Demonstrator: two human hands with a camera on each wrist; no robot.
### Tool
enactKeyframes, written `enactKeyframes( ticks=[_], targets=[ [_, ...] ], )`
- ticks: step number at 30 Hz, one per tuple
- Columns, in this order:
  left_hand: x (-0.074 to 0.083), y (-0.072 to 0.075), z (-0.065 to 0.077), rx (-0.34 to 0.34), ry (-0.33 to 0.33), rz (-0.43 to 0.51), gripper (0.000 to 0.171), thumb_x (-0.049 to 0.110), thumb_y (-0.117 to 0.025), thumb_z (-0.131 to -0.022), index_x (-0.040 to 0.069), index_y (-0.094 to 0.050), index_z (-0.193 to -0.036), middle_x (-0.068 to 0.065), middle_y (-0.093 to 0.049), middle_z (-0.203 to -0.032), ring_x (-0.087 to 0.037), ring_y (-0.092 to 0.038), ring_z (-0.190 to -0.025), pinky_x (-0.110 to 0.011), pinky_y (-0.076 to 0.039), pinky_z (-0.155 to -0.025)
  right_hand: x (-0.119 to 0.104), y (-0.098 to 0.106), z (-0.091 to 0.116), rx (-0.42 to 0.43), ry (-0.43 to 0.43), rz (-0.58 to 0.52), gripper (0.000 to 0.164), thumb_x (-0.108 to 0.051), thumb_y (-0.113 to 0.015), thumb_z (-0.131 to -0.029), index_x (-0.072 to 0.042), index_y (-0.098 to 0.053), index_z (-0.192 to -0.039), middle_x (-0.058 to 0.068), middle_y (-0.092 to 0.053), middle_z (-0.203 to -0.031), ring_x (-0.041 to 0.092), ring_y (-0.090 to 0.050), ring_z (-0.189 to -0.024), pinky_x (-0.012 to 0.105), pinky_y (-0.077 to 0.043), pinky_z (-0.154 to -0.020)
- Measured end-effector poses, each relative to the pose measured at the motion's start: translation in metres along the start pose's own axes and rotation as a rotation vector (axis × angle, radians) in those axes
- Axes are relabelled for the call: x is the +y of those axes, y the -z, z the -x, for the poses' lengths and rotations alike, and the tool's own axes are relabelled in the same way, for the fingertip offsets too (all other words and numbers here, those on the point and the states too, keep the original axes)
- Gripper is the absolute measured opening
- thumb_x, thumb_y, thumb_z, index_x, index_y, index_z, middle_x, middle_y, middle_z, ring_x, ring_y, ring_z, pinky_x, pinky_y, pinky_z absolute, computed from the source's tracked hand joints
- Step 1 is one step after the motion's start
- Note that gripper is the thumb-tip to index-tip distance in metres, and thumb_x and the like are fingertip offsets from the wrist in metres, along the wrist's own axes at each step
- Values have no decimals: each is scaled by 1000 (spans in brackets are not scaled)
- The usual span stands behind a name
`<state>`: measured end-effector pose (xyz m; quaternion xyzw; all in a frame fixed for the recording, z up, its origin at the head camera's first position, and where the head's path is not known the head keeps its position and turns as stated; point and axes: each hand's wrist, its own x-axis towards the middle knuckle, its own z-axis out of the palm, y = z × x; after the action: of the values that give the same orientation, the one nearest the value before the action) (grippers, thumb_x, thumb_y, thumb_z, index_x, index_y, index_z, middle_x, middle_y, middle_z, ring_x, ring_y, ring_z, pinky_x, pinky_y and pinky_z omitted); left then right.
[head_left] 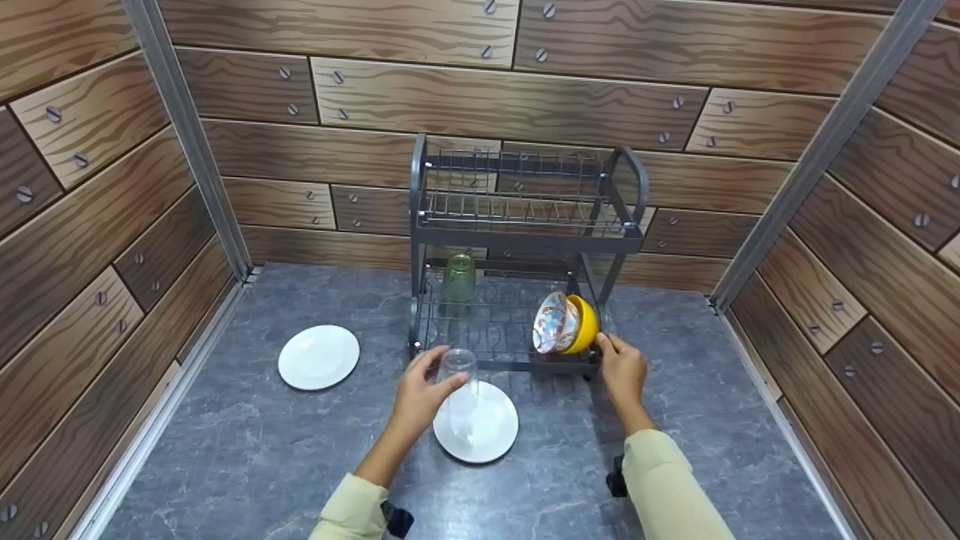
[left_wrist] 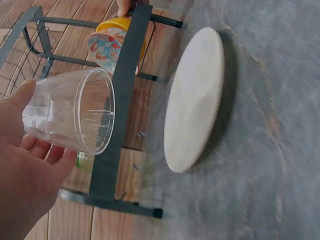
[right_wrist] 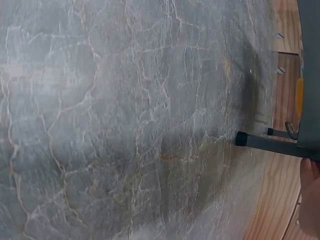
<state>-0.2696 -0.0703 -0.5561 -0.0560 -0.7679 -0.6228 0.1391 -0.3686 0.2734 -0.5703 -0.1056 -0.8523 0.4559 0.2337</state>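
In the head view, the left hand [head_left: 420,394] is curling round a clear tumbler [head_left: 457,364], holding it off the worktop [head_left: 300,450] by the front of the two-tier dish rack [head_left: 525,241]. Over on the right, the right hand [head_left: 624,371] is gripping the rack's lower front corner, probably steadying the frame. A floral bowl [head_left: 553,326] is leaning into a yellow bowl [head_left: 587,326], the rack's end seemingly propping both; a green glass [head_left: 459,277] is standing farther back. One white plate [head_left: 491,427] is lying in front, another plate [head_left: 319,358] off left.

Now the left wrist: thumb and fingers are spanning the tumbler's sides, leaving its downturned rim free, perhaps to keep the mouth untouched.

Right wrist: fingertips are meeting the rack's frame; the rest is staying out of shot, so that view isn't showing the full grip.
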Motion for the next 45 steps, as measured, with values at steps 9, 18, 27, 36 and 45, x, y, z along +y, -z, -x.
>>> enactKeyframes(
  ticks=[9,18,27,36,45],
  targets=[
    [12,-21,-28,0,-58,-98,60,25,-82,-84,4,-61,-136,-15,-61,-133,-29,-58,-113,-43,-52,-95,2,-2,0,-16,-15,24,38,-26,-65,-99,3,-69,-123,22,-66,-125,40,-62,-121,53,-49,-104],
    [18,-46,-57,49,-132,-155,56,18,-82,-84,-1,-61,-133,-17,-62,-132,-32,-62,-109,-46,-51,-94,3,-3,-1,-18,15,47,37,-26,-65,-99,3,-69,-122,23,-66,-124,40,-63,-121,52,-49,-103],
    [8,-68,-78,77,-70,-134,58,10,-80,-84,-5,-58,-136,-22,-58,-137,-39,-57,-122,-50,-47,-104,4,-9,1,-1,37,61,36,-24,-67,-98,3,-70,-121,24,-67,-121,41,-63,-118,53,-49,-103],
    [-6,-91,-88,115,-56,-180,58,11,-81,-83,-5,-60,-134,-24,-58,-136,-42,-54,-130,-50,-43,-111,4,-9,5,39,18,14,33,-23,-67,-98,0,-72,-121,20,-71,-119,39,-66,-114,53,-50,-100],
    [-5,-97,-93,98,-36,-163,57,10,-79,-85,-4,-58,-137,-24,-55,-138,-41,-51,-132,-49,-41,-113,-2,-7,5,99,93,-19,37,-17,-68,-97,-3,-66,-131,22,-71,-117,40,-69,-103,52,-54,-91]
  ],
)
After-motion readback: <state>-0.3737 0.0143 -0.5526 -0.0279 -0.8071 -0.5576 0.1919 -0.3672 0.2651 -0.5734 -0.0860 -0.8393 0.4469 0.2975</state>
